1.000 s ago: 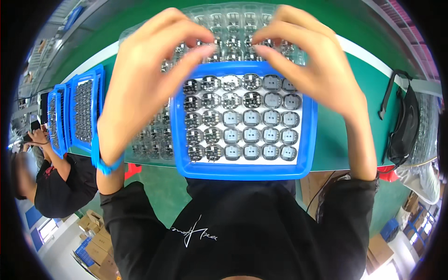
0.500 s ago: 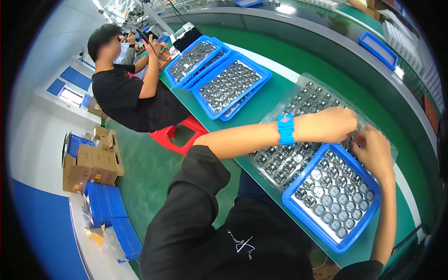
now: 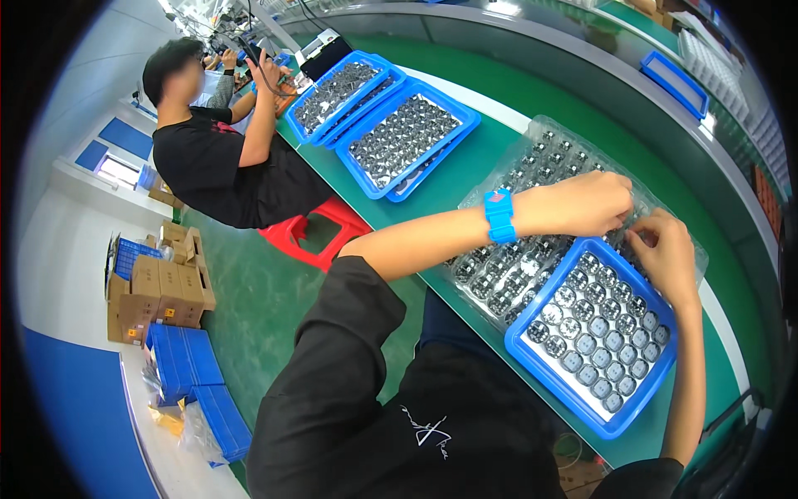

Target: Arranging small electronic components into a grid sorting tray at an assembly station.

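My left hand (image 3: 602, 205), with a blue band (image 3: 499, 216) on its wrist, reaches across to the right over a clear plastic tray (image 3: 544, 125). Its fingers are curled closed and largely hidden behind the knuckles. My right hand (image 3: 670, 254) meets it from the right, thumb and fingers bent together close to the left fingertips. Whatever lies between the fingers is too small to make out. Shiny round parts fill pockets of the clear tray. Just below both hands, a blue tray (image 3: 555, 389) overlaps the clear one and holds rows of round parts (image 3: 613, 341), some grey-faced, some shiny.
More blue trays (image 3: 465, 138) of metal parts sit farther left on the green table (image 3: 507, 125). A co-worker in black (image 3: 224, 162) sits there on a red stool (image 3: 312, 241). Beyond the table runs a grey-edged conveyor (image 3: 573, 58). Cardboard boxes (image 3: 158, 287) stand at the left.
The whole view has shifted slightly. Both hands stay together over the clear tray, with only small finger movements, and the right thumb and fingers look a little more drawn in.
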Motion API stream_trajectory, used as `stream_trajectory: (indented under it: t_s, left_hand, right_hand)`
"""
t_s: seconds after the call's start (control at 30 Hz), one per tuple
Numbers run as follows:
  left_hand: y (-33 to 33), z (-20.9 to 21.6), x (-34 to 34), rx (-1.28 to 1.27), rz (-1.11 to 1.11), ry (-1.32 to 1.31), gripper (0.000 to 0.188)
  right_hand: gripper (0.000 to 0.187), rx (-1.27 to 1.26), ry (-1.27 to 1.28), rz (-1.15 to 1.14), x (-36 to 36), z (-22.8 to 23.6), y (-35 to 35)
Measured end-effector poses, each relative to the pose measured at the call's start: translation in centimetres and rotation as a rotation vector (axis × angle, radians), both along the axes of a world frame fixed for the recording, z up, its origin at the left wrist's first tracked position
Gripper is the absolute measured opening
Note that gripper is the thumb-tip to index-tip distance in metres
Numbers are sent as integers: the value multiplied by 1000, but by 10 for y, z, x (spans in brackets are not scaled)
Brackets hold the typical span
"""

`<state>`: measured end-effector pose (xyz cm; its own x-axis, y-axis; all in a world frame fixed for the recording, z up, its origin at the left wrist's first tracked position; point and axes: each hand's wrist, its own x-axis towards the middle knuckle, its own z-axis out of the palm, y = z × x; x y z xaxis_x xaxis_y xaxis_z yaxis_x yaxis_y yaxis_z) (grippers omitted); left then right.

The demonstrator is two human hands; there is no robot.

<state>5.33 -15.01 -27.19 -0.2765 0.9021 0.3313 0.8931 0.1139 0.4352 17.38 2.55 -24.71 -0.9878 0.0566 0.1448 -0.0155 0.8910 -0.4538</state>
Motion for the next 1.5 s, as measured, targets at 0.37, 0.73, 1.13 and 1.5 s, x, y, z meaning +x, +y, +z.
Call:
stream_trajectory:
  t_s: [0.37, 0.73, 1.13, 1.5]
  left_hand:
    - [-60, 58, 61, 162, -67, -145, 11]
    - [-60, 35, 103, 51, -130, -189, 19]
    - [-53, 31, 109, 46, -130, -99, 19]
    - [-48, 36, 112, -38, -131, -9, 19]
  right_hand:
    - [15, -201, 283, 173, 101, 54, 1]
    - [22, -72, 184, 123, 137, 13, -28]
    - [21, 22, 193, 162, 134, 14, -29]
    - [21, 104, 172, 163, 132, 12, -30]
